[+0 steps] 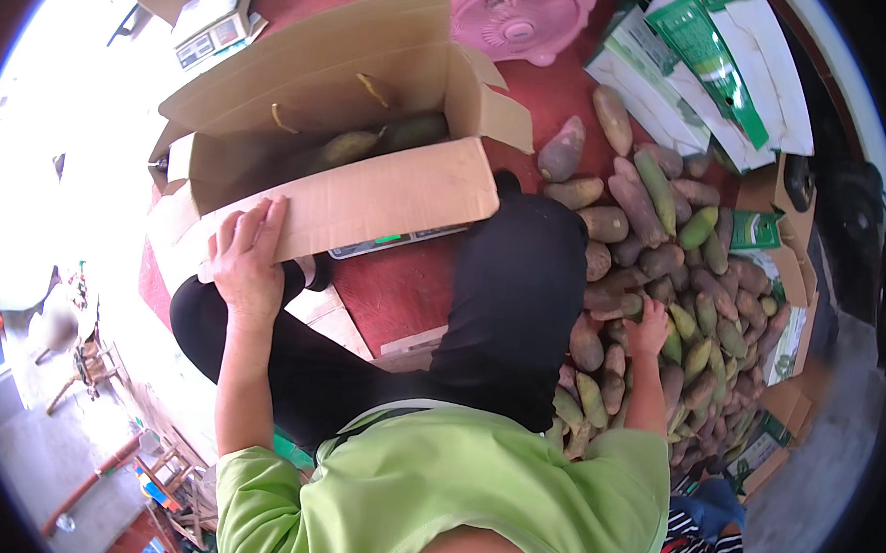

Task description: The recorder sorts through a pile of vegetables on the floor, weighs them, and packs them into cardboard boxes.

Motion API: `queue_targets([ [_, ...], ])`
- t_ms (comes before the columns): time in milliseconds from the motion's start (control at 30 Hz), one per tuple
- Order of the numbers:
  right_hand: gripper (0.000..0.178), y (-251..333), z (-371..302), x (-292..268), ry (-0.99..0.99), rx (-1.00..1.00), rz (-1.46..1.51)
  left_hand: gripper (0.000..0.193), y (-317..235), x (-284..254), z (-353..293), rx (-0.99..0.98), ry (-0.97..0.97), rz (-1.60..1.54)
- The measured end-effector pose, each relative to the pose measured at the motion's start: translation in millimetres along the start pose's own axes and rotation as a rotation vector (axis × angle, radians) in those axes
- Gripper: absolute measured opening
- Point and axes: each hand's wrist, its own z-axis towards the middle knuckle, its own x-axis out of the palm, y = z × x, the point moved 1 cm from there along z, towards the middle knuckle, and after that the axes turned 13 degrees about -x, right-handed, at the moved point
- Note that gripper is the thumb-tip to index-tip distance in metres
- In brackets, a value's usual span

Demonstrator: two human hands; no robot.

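Observation:
An open brown cardboard box [367, 187] with cord handles stands before me at the left, with a few elongated fruits [349, 148] inside. My left hand [249, 251] is closed on the near flap, fingers laid over it and the thumb mostly hidden. Under the box shows part of a scale [400, 242] with a lit green display. To my right, my right hand [649, 330] reaches into a large pile of elongated purplish-brown and green fruits [701, 230]. Its fingers bend against the end of a brownish fruit [614, 306]; the fingertips are partly hidden.
A pink fan [517, 20] stands behind the box on the red surface [392, 299]. Flattened white-and-green cartons [714, 70] lie at the far right, with open boxes [789, 275] beside the pile. Another person in a striped top [694, 550] is at the lower right.

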Motion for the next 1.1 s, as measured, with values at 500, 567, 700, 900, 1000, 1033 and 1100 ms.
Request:
queue_targets([
  [500, 0.06, 176, 81, -331, -0.616, -0.711, 1.287, 0.037, 6, -9, 8, 0.041, 0.029, -0.121],
  [567, 0.059, 217, 91, -357, -0.54, -0.813, 1.235, 0.037, 7, -9, 7, 0.033, 0.029, -0.125],
  [700, 0.059, 307, 115, -369, -0.22, -1.059, 1.265, 0.04, 6, -12, 7, 0.004, 0.049, -0.154],
  [900, 0.055, 424, 156, -330, -0.168, -1.255, 0.561, 0.038, 7, -12, 9, -0.021, 0.078, -0.179],
  [1000, 0.056, 469, 164, -315, -0.055, -1.305, 0.272, 0.036, 10, -13, 9, -0.029, 0.069, -0.183],
  [1033, 0.053, 482, 166, -307, 0.004, -1.314, 0.137, 0.035, 10, -13, 9, -0.027, 0.074, -0.187],
  [1100, 0.05, 505, 172, -288, 0.064, -1.307, -0.005, 0.035, 8, -11, 11, -0.021, 0.082, -0.2],
])
